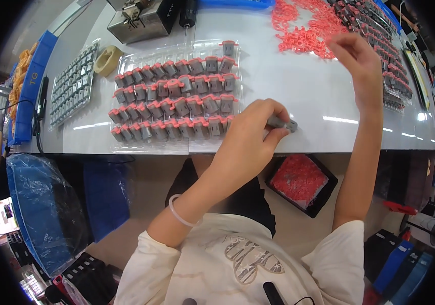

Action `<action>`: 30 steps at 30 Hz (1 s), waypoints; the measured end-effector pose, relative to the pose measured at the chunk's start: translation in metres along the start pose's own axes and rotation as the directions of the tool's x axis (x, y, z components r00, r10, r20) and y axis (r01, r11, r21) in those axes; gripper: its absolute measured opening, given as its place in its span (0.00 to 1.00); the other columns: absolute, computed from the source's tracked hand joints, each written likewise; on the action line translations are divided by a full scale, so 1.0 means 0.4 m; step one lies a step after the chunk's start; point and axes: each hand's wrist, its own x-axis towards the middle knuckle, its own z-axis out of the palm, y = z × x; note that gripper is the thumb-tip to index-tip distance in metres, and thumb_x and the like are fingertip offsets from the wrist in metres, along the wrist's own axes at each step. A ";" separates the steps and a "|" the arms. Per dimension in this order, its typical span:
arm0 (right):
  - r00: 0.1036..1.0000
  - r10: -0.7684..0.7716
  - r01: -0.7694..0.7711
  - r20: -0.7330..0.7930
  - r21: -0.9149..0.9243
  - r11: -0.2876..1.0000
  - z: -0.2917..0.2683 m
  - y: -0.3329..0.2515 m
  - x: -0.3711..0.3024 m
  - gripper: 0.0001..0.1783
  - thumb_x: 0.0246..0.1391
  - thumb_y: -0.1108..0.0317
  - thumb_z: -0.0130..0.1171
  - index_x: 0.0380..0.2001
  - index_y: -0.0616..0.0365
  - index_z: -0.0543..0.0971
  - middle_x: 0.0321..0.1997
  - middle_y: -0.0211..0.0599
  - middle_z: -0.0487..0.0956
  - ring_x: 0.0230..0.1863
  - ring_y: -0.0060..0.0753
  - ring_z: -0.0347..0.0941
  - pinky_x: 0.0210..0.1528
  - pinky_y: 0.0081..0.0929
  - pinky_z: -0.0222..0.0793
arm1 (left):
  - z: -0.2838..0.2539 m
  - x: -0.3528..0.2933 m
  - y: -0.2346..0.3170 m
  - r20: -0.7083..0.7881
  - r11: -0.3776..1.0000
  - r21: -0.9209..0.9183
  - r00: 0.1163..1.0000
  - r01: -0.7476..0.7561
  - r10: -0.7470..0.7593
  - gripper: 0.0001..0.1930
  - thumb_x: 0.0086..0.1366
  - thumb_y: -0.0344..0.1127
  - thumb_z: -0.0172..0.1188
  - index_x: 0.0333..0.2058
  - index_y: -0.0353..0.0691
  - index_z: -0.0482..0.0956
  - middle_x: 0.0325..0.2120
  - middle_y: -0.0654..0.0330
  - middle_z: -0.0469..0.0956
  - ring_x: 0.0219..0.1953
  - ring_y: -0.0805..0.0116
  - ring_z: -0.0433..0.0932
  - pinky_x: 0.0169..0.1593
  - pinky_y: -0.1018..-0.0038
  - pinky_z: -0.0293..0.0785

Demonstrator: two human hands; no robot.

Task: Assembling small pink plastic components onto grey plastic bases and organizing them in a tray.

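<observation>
Left hand (248, 129) at frame centre, grip clenched round a small grey motor (283, 123) lying just above the near edge of the white bench (319, 101). Right hand (357, 58) in the upper right, fingertips pinched at the rim of a heap of red plastic rings (304, 25); too small to tell whether a ring sits between them. Left of the held motor, a clear blister tray (177, 96) filled with rows of grey motors capped in red. Upper left: a tray of bare grey parts (74, 84), a tape roll (107, 59), a metal press fixture (143, 20). Lower right of centre, below the bench edge, a black box of red rings (301, 182). Blue plastic bag (44, 208) at lower left.
</observation>
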 end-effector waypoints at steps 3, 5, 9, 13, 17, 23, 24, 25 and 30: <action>1.000 0.024 -0.023 -0.007 0.138 0.990 -0.003 -0.018 -0.115 0.07 0.53 0.73 0.58 0.35 0.64 0.76 0.34 0.32 0.77 0.37 0.21 0.72 0.42 0.17 0.65 | -0.012 -0.018 0.002 -0.014 0.995 -0.033 0.995 -0.098 0.097 0.12 0.55 0.21 0.59 0.40 0.36 0.77 0.39 0.57 0.74 0.41 0.71 0.73 0.46 0.77 0.70; 0.988 0.142 -0.153 0.061 0.296 0.943 -0.004 -0.033 -0.181 0.06 0.53 0.75 0.56 0.34 0.65 0.75 0.34 0.36 0.77 0.35 0.22 0.72 0.43 0.19 0.66 | -0.026 -0.040 -0.007 0.024 0.978 -0.191 0.996 -0.083 0.089 0.14 0.55 0.20 0.58 0.41 0.35 0.78 0.39 0.57 0.73 0.42 0.71 0.72 0.45 0.77 0.69; 0.970 0.212 -0.242 0.120 0.388 0.889 0.014 -0.058 -0.267 0.05 0.52 0.76 0.54 0.33 0.65 0.74 0.33 0.35 0.75 0.32 0.22 0.69 0.39 0.20 0.65 | -0.056 -0.126 0.029 0.079 0.858 -0.507 0.996 0.083 -0.050 0.19 0.55 0.19 0.59 0.47 0.30 0.73 0.40 0.53 0.74 0.42 0.70 0.75 0.42 0.78 0.71; 0.959 0.225 -0.276 0.173 0.381 0.882 0.036 -0.101 -0.307 0.04 0.51 0.76 0.54 0.32 0.64 0.74 0.34 0.34 0.73 0.30 0.20 0.66 0.36 0.19 0.63 | -0.077 -0.209 0.030 0.063 0.736 -0.635 0.966 0.233 -0.251 0.22 0.54 0.27 0.65 0.49 0.30 0.72 0.42 0.48 0.74 0.39 0.65 0.79 0.40 0.75 0.75; 0.964 0.164 -0.229 0.207 0.346 0.910 0.043 -0.118 -0.331 0.04 0.52 0.77 0.53 0.33 0.64 0.73 0.34 0.35 0.71 0.30 0.20 0.65 0.37 0.18 0.64 | -0.093 -0.279 0.051 0.144 0.726 -0.646 0.972 0.233 -0.184 0.22 0.55 0.39 0.67 0.44 0.29 0.76 0.40 0.46 0.73 0.37 0.59 0.80 0.40 0.73 0.76; 0.965 0.050 -0.185 0.257 0.534 0.825 0.104 -0.150 -0.370 0.06 0.52 0.83 0.50 0.34 0.69 0.74 0.36 0.36 0.73 0.37 0.25 0.72 0.43 0.20 0.67 | -0.068 -0.333 0.069 0.194 0.415 -0.836 0.900 0.359 -0.390 0.16 0.67 0.37 0.52 0.47 0.31 0.66 0.38 0.50 0.73 0.36 0.55 0.80 0.35 0.71 0.79; 0.962 0.033 -0.179 0.270 0.539 0.823 0.112 -0.156 -0.378 0.06 0.52 0.83 0.50 0.34 0.69 0.74 0.35 0.37 0.72 0.37 0.26 0.72 0.44 0.21 0.68 | -0.073 -0.334 0.065 0.232 0.388 -0.830 0.880 0.401 -0.414 0.14 0.68 0.36 0.49 0.47 0.33 0.63 0.39 0.50 0.72 0.36 0.55 0.80 0.34 0.72 0.79; 0.959 0.016 -0.174 0.283 0.544 0.821 0.119 -0.161 -0.384 0.06 0.52 0.83 0.50 0.34 0.69 0.74 0.35 0.37 0.72 0.37 0.26 0.72 0.45 0.22 0.68 | -0.078 -0.339 0.051 0.234 0.383 -0.832 0.880 0.402 -0.414 0.14 0.68 0.36 0.49 0.47 0.33 0.63 0.39 0.50 0.72 0.36 0.55 0.80 0.34 0.72 0.79; 0.931 0.037 -0.255 0.364 0.570 0.781 0.136 -0.193 -0.417 0.07 0.50 0.84 0.52 0.33 0.68 0.76 0.35 0.38 0.73 0.35 0.25 0.72 0.41 0.21 0.68 | -0.073 -0.382 0.010 0.081 0.586 -0.751 0.923 0.304 -0.375 0.16 0.66 0.38 0.54 0.46 0.32 0.68 0.42 0.49 0.73 0.38 0.62 0.79 0.38 0.74 0.77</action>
